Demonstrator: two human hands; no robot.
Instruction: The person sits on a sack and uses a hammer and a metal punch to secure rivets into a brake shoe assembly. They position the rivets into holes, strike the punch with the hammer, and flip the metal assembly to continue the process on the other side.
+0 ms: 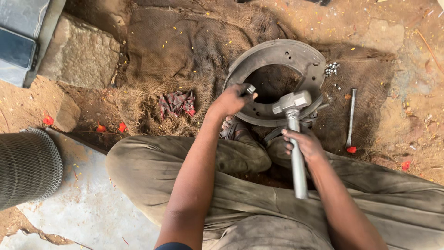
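A dark, curved metal plate with a round opening lies on brown burlap in front of my knees. My left hand grips a short metal punch, its tip standing on the plate's lower left rim. My right hand is closed around the silver handle of a hammer, whose head hovers just above the plate's lower edge, right of the punch. My sandalled feet rest against the plate's near edge.
A metal rod lies on the burlap to the right, with a heap of small rivets beyond it. A red checked rag lies left. A stone block and a wire mesh roll are further left.
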